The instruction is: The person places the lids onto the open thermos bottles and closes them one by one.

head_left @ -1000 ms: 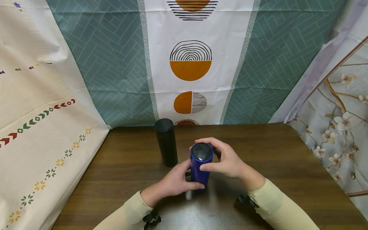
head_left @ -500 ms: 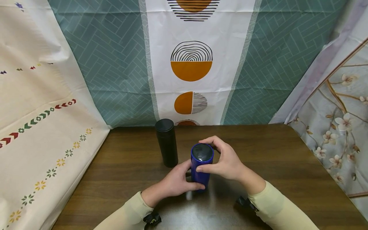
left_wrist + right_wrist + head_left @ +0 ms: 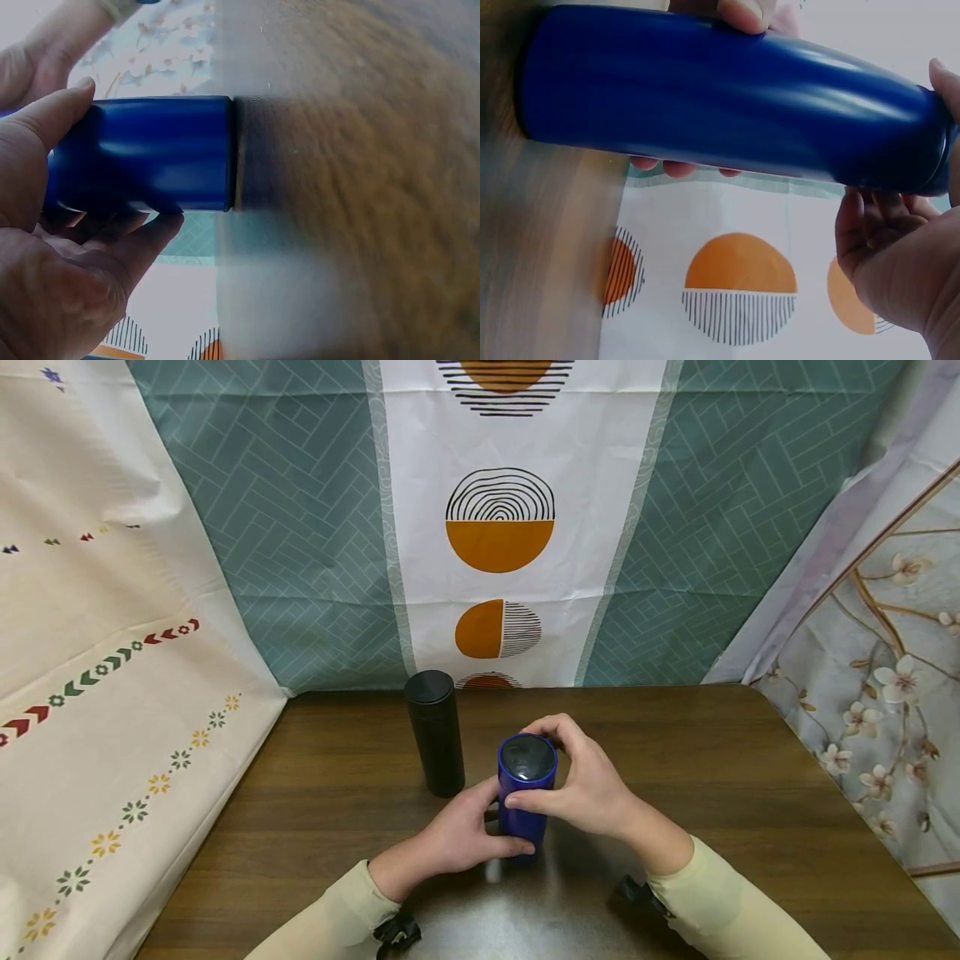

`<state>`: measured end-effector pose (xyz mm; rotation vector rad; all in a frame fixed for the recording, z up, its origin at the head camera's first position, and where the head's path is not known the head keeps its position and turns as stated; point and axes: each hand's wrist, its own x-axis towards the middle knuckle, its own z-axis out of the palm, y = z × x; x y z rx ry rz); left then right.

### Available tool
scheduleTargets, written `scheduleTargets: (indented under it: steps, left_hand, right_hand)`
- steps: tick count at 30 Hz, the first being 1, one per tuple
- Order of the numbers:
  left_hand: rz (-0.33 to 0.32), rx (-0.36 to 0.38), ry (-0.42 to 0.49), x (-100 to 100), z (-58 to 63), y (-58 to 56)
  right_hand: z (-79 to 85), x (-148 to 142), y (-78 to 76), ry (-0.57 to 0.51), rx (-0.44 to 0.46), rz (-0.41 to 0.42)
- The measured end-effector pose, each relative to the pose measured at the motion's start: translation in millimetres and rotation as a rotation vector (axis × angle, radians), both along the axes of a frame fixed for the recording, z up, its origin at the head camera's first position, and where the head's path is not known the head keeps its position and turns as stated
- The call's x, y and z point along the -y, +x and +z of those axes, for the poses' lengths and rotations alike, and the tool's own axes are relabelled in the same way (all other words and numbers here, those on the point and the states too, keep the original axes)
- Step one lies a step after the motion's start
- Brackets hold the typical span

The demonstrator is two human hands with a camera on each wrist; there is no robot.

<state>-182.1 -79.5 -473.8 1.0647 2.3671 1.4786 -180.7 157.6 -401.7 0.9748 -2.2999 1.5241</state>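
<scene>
A blue vacuum flask with a dark, glossy lid top stands upright on the wooden table. My left hand grips its body from the left, thumb across the near side and fingers round the far side. Up at the lid end, my right hand holds the flask between thumb and fingers, coming from the right. The right wrist view shows the flask's smooth body lengthwise, with left fingertips below it. From the left wrist, the flask's base appears to meet the tabletop.
A black cylindrical flask stands upright behind and to the left of the blue one. The brown wooden table reaches back to a patterned curtain. Printed cloths hang at the left and right sides.
My right thumb has slid leftward along the near side of the flask's top, while its fingers at the far side have shifted right. The left hand and black flask have stayed put.
</scene>
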Motion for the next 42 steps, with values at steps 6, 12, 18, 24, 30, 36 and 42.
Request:
scheduleTargets:
  steps: [6,12,18,24,30,36,42]
  left_hand:
    - [-0.008,0.022,0.002,0,0.4,-0.1]
    - [0.007,0.027,-0.008,1,0.1,0.6]
    - [0.021,0.026,-0.015,1,0.1,1.2]
    - [0.024,0.028,-0.017,1,1.3,1.5]
    - [0.019,0.028,-0.009,0,1.2,1.2]
    - [0.006,0.013,-0.005,0,1.0,1.0]
    - [0.004,-0.005,-0.006,1,0.2,0.5]
  right_hand:
    - [-2.2,-5,-4.5,-0.02,0.067,0.176]
    - [-3.4,-8,-11.0,-0.109,0.114,0.418]
    - [-1.7,-10,-14.0,-0.123,0.115,0.442]
    - [-0.5,-11,-13.8,-0.096,0.101,0.374]
    - [-2.3,-11,-10.6,-0.067,0.11,0.234]
    - [-0.7,-8,-6.3,-0.025,0.083,0.108]
    - [2.6,-4,-1.5,0.007,0.052,0.02]
